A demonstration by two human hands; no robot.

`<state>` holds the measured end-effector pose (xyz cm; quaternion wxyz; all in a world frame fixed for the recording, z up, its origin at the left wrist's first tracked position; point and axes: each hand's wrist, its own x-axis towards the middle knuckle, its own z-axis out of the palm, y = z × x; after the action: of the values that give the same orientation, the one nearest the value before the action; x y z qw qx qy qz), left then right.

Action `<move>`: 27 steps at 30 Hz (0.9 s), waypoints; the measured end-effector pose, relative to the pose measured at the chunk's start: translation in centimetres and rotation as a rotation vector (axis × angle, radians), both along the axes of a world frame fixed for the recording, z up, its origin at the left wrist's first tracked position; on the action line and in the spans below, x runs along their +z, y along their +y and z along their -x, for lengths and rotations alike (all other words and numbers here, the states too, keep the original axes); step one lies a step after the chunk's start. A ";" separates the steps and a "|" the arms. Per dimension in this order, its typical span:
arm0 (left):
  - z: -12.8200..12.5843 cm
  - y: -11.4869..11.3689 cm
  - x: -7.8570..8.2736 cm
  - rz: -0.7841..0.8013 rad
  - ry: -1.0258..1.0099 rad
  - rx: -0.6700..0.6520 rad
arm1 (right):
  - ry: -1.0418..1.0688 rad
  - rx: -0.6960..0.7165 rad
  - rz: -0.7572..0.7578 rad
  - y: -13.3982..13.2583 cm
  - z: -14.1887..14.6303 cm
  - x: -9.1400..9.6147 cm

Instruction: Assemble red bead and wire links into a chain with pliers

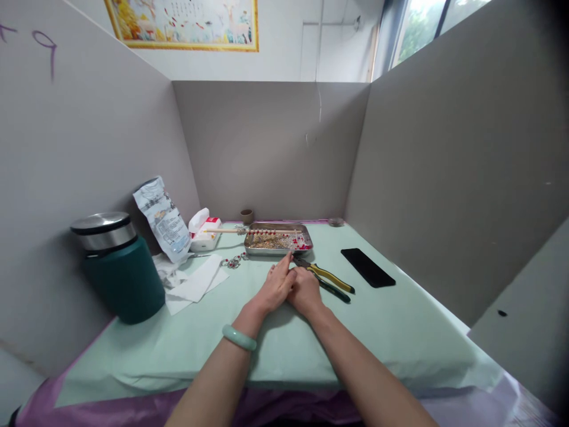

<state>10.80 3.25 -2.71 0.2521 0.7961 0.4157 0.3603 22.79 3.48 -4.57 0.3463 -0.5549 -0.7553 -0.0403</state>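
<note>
My left hand, below a pale green bangle, rests low over the table with its fingers stretched forward. Curled fingers on my right hand touch the left hand; whatever lies inside them, if anything, is hidden. Just beyond both hands is a metal tray of small gold, clear and red beads. Across the tray lies a thin wooden stick with red beads and wire along it. Pliers with yellow and green handles lie beside my right hand. A small beaded chain sits left of the tray.
A teal flask, a leaning pouch, white tissues and a tissue pack stand at left. A black phone lies at right. Behind the tray is a small brown cup. Grey partitions enclose the table.
</note>
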 end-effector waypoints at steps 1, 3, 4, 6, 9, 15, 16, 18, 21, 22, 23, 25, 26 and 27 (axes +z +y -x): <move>0.0 0.0 -0.1 -0.009 -0.013 0.008 | -0.003 0.018 0.000 0.0 0.1 0.0; 0.0 0.1 0.0 -0.031 -0.049 -0.013 | 0.024 -0.014 -0.005 0.1 0.1 0.0; -0.1 0.1 0.0 -0.041 -0.070 -0.041 | 0.050 -0.059 -0.008 0.3 -0.2 0.0; -0.2 0.2 0.2 -0.066 -0.092 -0.076 | 0.108 -0.168 -0.017 0.7 -0.9 0.1; 0.2 0.6 0.3 -0.098 0.050 0.148 | 0.159 -0.270 -0.036 1.1 -1.7 0.2; 1.5 1.2 -0.6 -0.006 0.291 0.485 | 0.055 -0.272 -0.023 0.5 -1.0 -0.1; 1.5 1.2 -0.7 0.008 0.307 0.496 | 0.031 -0.277 -0.016 0.4 -0.9 -0.1; 1.3 1.1 -0.7 0.030 0.314 0.518 | -0.005 -0.282 -0.004 0.2 -0.7 -0.1; 1.3 1.3 -0.7 0.063 0.272 0.555 | -0.020 -0.274 0.010 0.1 -0.7 -0.1; 1.3 1.4 -0.7 0.076 0.244 0.565 | -0.020 -0.268 0.014 0.0 -0.7 0.0; 1.4 1.5 -0.6 0.088 0.210 0.570 | -0.019 -0.264 0.018 0.0 -0.7 0.0; 1.6 1.8 -0.5 0.104 0.126 0.559 | -0.017 -0.262 0.022 0.0 -0.7 0.0; 1.7 1.9 -0.4 0.107 0.076 0.543 | -0.017 -0.260 0.023 0.0 -0.7 0.0; 1.7 2.0 -0.2 0.108 0.021 0.521 | -0.017 -0.259 0.022 0.0 -0.7 0.0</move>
<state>9.06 5.24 -2.95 0.1887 0.6513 0.6279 0.3820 23.46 3.51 -4.61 0.3256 -0.6512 -0.6807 -0.0808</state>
